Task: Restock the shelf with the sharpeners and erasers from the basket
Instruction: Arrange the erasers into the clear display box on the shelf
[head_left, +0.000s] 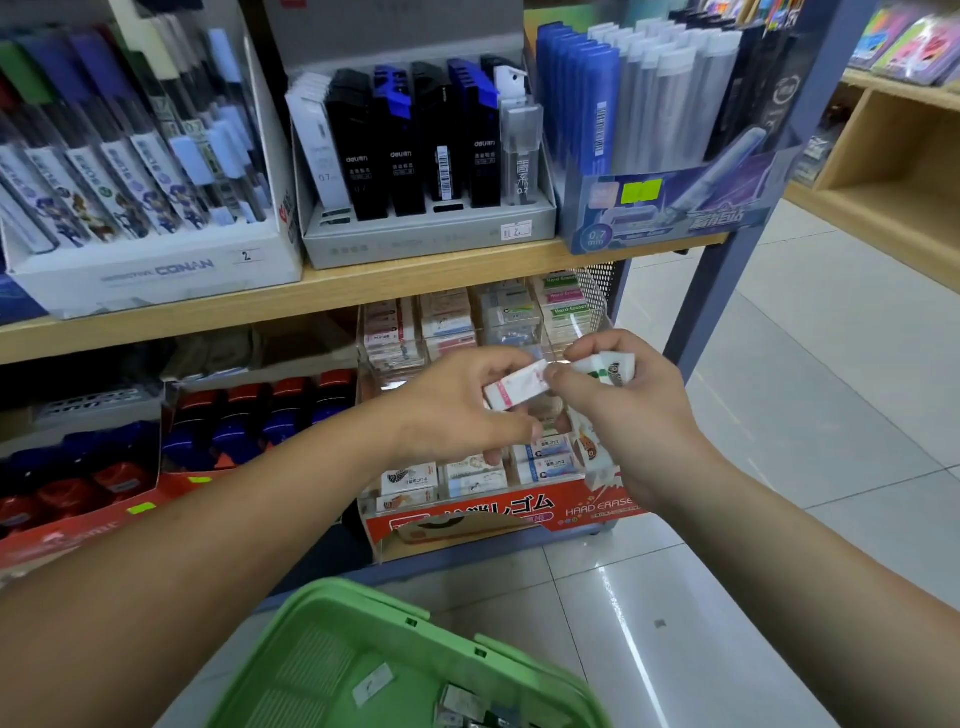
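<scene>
Wooden shelf on a blue metal frame (363, 286) filled 9 through 1 o'clock, and the green plastic basket (332, 623) sat at 6 with a few small packs in it. Red cardboard eraser tray (498, 512) was just below centre. Hands met in the middle: left hand (457, 410) pinched one pink-and-white wrapped eraser (514, 387), right hand (634, 415) at 3 o'clock of it clutched a bunch of white erasers (610, 366). My take: feed one at a time, match its row, slide it in flat, label forward.
</scene>
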